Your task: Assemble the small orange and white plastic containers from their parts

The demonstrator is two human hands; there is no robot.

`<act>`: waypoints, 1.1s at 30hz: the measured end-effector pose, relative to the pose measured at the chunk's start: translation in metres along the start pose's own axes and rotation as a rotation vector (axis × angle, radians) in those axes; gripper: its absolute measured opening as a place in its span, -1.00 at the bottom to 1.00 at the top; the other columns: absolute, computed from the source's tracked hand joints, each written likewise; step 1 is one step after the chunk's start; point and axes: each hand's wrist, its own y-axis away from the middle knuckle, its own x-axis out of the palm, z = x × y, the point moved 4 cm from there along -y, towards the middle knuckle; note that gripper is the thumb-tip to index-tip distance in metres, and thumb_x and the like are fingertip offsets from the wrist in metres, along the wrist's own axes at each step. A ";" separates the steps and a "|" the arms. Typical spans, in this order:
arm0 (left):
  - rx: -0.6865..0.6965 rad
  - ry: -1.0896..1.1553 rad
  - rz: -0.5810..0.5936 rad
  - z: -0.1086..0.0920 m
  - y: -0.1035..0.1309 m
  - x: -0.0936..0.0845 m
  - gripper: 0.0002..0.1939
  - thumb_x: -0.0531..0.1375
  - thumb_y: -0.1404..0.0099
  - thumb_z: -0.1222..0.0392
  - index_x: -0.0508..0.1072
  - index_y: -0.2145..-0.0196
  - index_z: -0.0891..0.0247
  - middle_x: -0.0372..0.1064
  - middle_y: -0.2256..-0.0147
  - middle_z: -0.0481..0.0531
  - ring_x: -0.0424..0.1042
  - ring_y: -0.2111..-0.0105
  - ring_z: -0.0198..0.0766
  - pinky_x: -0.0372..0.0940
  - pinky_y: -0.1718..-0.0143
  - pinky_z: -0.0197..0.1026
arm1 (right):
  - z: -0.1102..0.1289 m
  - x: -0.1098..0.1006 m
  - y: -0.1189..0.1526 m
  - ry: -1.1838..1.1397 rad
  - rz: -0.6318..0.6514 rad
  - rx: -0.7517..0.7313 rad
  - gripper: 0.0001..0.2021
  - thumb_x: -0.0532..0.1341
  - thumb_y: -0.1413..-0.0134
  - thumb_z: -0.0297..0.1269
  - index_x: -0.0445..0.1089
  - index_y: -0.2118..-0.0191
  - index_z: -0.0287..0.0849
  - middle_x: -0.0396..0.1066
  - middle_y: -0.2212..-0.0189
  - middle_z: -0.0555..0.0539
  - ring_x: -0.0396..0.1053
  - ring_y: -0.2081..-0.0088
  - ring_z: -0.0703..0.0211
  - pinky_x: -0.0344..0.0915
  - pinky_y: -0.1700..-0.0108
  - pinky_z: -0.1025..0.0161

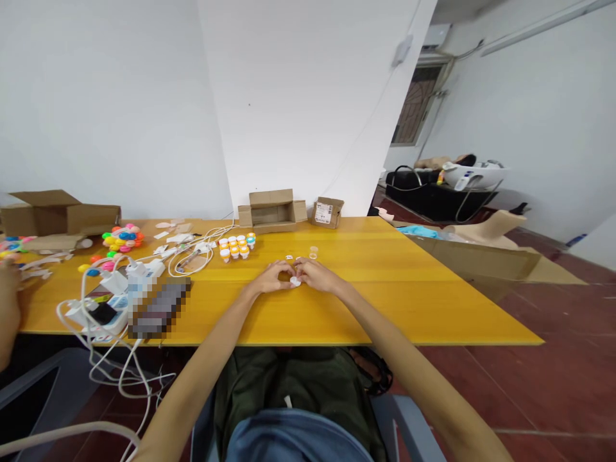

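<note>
My left hand and my right hand meet over the yellow table. Between their fingertips is a small whitish round piece, held by both with the fingers closed round it. Just beyond my right hand stands a small clear cup. A small white piece with dark marks lies behind my fingers. Left of my left hand, several small jars with white, orange and blue parts stand in a group.
An open cardboard box and a smaller box stand at the back. White cables, a power strip, a blurred dark object and colourful beads lie left. Another person's arm shows at the far left.
</note>
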 end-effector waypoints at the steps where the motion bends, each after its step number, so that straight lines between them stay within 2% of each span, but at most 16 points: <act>1: 0.000 0.001 0.002 0.000 0.000 0.000 -0.78 0.32 -0.19 0.05 0.55 0.22 0.17 0.50 0.15 0.03 0.40 0.04 -0.09 0.19 -0.14 0.01 | 0.000 0.000 0.000 -0.002 0.000 0.001 -0.87 0.27 0.01 -0.49 0.46 0.47 -0.12 0.50 0.15 -0.12 0.44 0.06 -0.01 0.33 0.01 0.10; 9: 0.014 0.016 -0.010 -0.002 0.000 0.000 -0.83 0.33 -0.17 0.13 0.54 0.26 0.18 0.50 0.16 0.01 0.40 0.05 -0.10 0.17 -0.16 0.01 | -0.002 0.002 0.002 0.004 -0.020 -0.022 -0.84 0.24 -0.01 -0.52 0.46 0.46 -0.11 0.50 0.15 -0.10 0.44 0.04 0.02 0.35 -0.01 0.12; 28: 0.009 0.023 0.002 -0.002 0.000 0.000 -0.81 0.32 -0.18 0.11 0.53 0.24 0.20 0.50 0.14 0.01 0.39 0.03 -0.10 0.16 -0.17 -0.03 | 0.000 0.002 0.005 -0.003 -0.032 -0.043 -0.85 0.24 -0.05 -0.53 0.46 0.43 -0.13 0.47 0.16 -0.11 0.43 0.04 0.04 0.34 -0.04 0.10; 33: 0.009 0.027 0.002 -0.002 0.000 0.000 -0.81 0.32 -0.19 0.10 0.54 0.23 0.19 0.50 0.14 0.01 0.38 0.03 -0.10 0.15 -0.17 -0.02 | 0.003 -0.002 0.009 -0.024 -0.078 -0.073 -0.84 0.22 -0.08 -0.52 0.44 0.43 -0.12 0.47 0.15 -0.12 0.44 0.05 0.04 0.34 -0.03 0.09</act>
